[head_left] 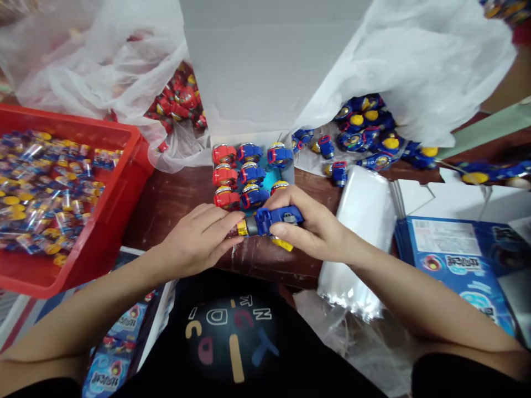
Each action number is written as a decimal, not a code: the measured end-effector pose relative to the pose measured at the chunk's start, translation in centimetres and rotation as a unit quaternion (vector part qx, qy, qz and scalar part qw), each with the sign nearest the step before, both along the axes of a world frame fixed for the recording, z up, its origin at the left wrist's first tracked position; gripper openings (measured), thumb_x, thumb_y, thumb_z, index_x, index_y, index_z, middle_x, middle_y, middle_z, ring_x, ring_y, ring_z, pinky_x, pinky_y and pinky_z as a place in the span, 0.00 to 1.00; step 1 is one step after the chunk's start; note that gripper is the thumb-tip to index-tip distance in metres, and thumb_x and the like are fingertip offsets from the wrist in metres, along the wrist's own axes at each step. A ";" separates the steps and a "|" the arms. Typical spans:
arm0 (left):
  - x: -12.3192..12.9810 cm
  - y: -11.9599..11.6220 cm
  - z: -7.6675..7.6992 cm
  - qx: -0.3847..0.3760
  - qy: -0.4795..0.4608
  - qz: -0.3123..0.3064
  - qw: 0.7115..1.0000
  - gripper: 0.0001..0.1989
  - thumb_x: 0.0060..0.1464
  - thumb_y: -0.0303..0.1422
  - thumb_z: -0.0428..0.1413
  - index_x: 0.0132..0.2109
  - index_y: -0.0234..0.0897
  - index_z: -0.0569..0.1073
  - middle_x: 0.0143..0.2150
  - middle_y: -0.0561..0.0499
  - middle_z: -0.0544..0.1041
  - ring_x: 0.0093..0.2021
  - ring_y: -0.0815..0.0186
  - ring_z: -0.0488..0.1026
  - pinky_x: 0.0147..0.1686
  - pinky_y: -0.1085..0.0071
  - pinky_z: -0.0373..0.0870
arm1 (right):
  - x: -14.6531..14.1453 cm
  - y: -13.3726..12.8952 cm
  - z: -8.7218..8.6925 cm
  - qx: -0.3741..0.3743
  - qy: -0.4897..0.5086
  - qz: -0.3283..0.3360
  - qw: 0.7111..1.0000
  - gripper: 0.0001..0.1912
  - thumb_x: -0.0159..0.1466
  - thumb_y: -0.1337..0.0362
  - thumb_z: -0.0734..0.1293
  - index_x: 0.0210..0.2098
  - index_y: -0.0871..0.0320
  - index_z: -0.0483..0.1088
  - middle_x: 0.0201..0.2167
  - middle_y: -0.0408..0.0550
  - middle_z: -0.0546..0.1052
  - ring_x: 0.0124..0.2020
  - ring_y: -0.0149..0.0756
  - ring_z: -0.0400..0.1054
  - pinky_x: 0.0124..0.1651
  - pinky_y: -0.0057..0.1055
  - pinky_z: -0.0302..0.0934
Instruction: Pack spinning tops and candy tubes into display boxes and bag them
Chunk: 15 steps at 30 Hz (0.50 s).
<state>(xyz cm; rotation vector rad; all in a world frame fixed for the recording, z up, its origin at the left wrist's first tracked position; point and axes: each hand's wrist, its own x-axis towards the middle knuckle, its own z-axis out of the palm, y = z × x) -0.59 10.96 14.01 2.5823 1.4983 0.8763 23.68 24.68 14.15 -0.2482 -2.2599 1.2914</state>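
A blue toy (pixel 286 215) with a dark round end is gripped by my right hand (pixel 311 226). Fingers of my left hand (pixel 203 235) pinch a small clear-and-yellow cylinder (pixel 241 227) against the toy's dark end. A yellow piece (pixel 282 244) shows just below my right fingers. Right behind my hands stands an open box (pixel 293 176) with a raised grey-white lid. It holds red toys (pixel 224 175) in the left column and blue toys (pixel 251 173) beside them, with more on the right. A blue bottom shows between the columns.
On the left, a red bin (pixel 124 188) holds many small cylinders. Red toys (pixel 182 99) spill from a plastic bag behind it. Blue toys (pixel 365 135) lie at the back right. Clear plastic sleeves (pixel 360 232) and blue printed boxes (pixel 460 271) are on the right.
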 end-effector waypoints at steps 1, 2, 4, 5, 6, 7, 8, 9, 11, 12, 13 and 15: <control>0.0 0.2 0.0 0.005 0.011 -0.006 1.000 0.15 0.70 0.33 0.57 0.60 0.34 0.72 0.44 0.42 0.80 0.42 0.58 0.78 0.45 0.64 0.76 | 0.3 0.0 0.4 -0.010 -0.022 -0.004 1.000 0.16 0.73 0.51 0.68 0.51 0.56 0.67 0.40 0.46 0.76 0.36 0.31 0.73 0.38 0.28 0.69; -0.1 0.5 0.0 -0.010 0.007 -0.009 1.000 0.15 0.70 0.34 0.57 0.60 0.34 0.72 0.44 0.42 0.80 0.42 0.58 0.78 0.45 0.64 0.76 | 0.7 0.2 0.8 -0.001 -0.032 -0.002 0.999 0.20 0.73 0.49 0.68 0.56 0.55 0.66 0.44 0.48 0.76 0.39 0.33 0.74 0.40 0.30 0.71; -0.5 1.1 0.6 -0.085 -0.040 -0.010 0.996 0.14 0.71 0.35 0.58 0.59 0.35 0.73 0.45 0.44 0.80 0.43 0.60 0.78 0.44 0.68 0.75 | 1.6 0.7 1.5 0.065 -0.027 0.002 0.997 0.36 0.68 0.43 0.72 0.68 0.50 0.60 0.60 0.56 0.72 0.55 0.43 0.75 0.53 0.39 0.74; -0.7 1.3 1.1 -0.140 -0.079 -0.013 0.987 0.13 0.71 0.36 0.58 0.58 0.36 0.74 0.46 0.45 0.81 0.43 0.62 0.78 0.43 0.70 0.74 | 2.1 1.1 1.8 0.110 -0.029 -0.008 0.993 0.43 0.66 0.42 0.73 0.72 0.46 0.55 0.69 0.57 0.66 0.63 0.48 0.71 0.59 0.45 0.73; -0.9 1.6 1.6 -0.201 -0.125 -0.018 0.971 0.12 0.71 0.37 0.57 0.57 0.37 0.75 0.46 0.47 0.81 0.42 0.64 0.78 0.42 0.71 0.74 | 2.6 1.6 2.1 0.151 -0.039 -0.024 0.988 0.47 0.64 0.41 0.74 0.75 0.41 0.51 0.73 0.55 0.61 0.69 0.52 0.66 0.62 0.50 0.72; -1.0 1.8 2.0 -0.267 -0.174 -0.028 0.947 0.12 0.71 0.38 0.57 0.55 0.38 0.76 0.45 0.49 0.81 0.41 0.65 0.78 0.41 0.72 0.73 | 3.0 2.1 2.2 0.182 -0.055 -0.041 0.981 0.47 0.64 0.40 0.73 0.75 0.38 0.50 0.75 0.53 0.59 0.70 0.53 0.64 0.62 0.52 0.72; -1.1 2.0 2.4 -0.337 -0.223 -0.041 0.914 0.11 0.71 0.39 0.56 0.54 0.39 0.77 0.42 0.51 0.81 0.39 0.66 0.77 0.40 0.73 0.72 | 3.4 2.6 2.3 0.199 -0.074 -0.055 0.976 0.44 0.66 0.39 0.71 0.75 0.36 0.52 0.74 0.50 0.62 0.70 0.52 0.66 0.61 0.53 0.73; -1.0 2.2 2.8 -0.404 -0.268 -0.057 0.873 0.12 0.71 0.41 0.56 0.52 0.39 0.78 0.40 0.52 0.80 0.37 0.66 0.76 0.38 0.74 0.72 | 3.7 3.1 2.2 0.208 -0.090 -0.061 0.972 0.40 0.67 0.38 0.69 0.73 0.35 0.55 0.71 0.48 0.68 0.67 0.50 0.69 0.59 0.51 0.74; -0.6 2.4 3.2 -0.513 -0.341 -0.080 0.784 0.17 0.70 0.46 0.56 0.47 0.36 0.79 0.33 0.52 0.75 0.30 0.69 0.70 0.30 0.75 0.67 | 4.0 3.9 1.9 0.239 -0.091 -0.044 0.966 0.31 0.69 0.39 0.67 0.68 0.35 0.64 0.62 0.45 0.77 0.56 0.45 0.77 0.51 0.43 0.77; -0.2 2.4 3.4 -0.548 -0.362 -0.090 0.748 0.19 0.70 0.48 0.56 0.45 0.35 0.78 0.30 0.53 0.72 0.27 0.70 0.66 0.26 0.76 0.63 | 4.0 4.1 1.7 0.269 -0.078 -0.027 0.960 0.27 0.69 0.41 0.67 0.65 0.35 0.67 0.58 0.44 0.80 0.52 0.42 0.79 0.47 0.39 0.77; 0.1 2.4 3.6 -0.564 -0.372 -0.097 0.730 0.22 0.70 0.50 0.55 0.43 0.34 0.77 0.28 0.53 0.70 0.24 0.72 0.62 0.23 0.76 0.60 | 3.9 4.2 1.3 0.300 -0.055 -0.011 0.952 0.25 0.70 0.43 0.68 0.64 0.37 0.68 0.56 0.43 0.81 0.48 0.40 0.80 0.43 0.36 0.77; 0.7 2.3 3.8 -0.530 -0.342 -0.090 0.770 0.23 0.72 0.50 0.51 0.43 0.34 0.76 0.28 0.53 0.70 0.24 0.71 0.63 0.23 0.76 0.61 | 3.6 3.9 0.6 0.327 -0.020 -0.016 0.945 0.27 0.70 0.45 0.69 0.65 0.43 0.67 0.54 0.46 0.82 0.44 0.40 0.81 0.39 0.35 0.76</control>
